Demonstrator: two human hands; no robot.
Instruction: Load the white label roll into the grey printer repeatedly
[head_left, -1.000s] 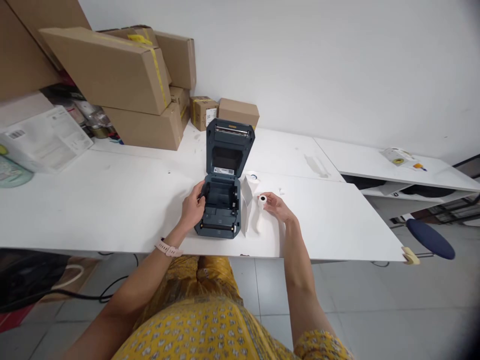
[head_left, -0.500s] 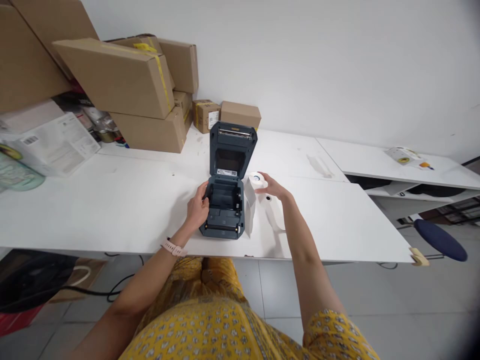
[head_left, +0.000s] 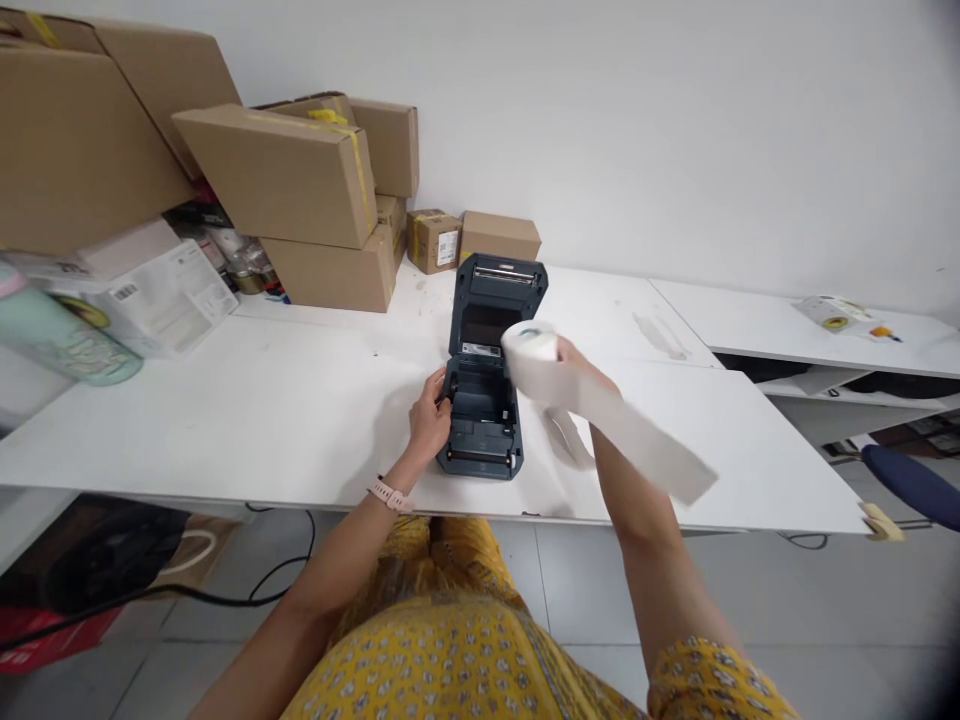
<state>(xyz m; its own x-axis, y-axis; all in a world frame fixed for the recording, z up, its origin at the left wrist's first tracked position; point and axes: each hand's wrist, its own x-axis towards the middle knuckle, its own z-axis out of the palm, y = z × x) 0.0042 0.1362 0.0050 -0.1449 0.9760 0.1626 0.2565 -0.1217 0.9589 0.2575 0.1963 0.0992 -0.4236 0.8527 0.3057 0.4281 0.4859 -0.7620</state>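
A dark grey label printer (head_left: 484,436) stands on the white table with its lid (head_left: 499,290) raised. Gripping the printer's left edge, my left hand (head_left: 430,416) has its fingers curled over the side. My right hand (head_left: 583,368) is closed around a white label roll (head_left: 529,362), raised off the table at the printer's right edge. A loose strip (head_left: 652,440) trails from this roll across my right forearm. Below it, another curled white paper strip (head_left: 571,440) lies on the table; whatever it is attached to is hidden behind the raised roll.
Cardboard boxes (head_left: 330,275) are stacked at the back left, and two smaller ones (head_left: 500,236) stand behind the printer. A mint green bottle (head_left: 75,335) and a white carton (head_left: 172,305) are at the left. A small white box (head_left: 832,314) lies far right, above a blue seat (head_left: 911,485).
My right hand has lifted the label roll off the table, and its strip now swings out to the right. My left hand stays on the printer. The view has shifted left.
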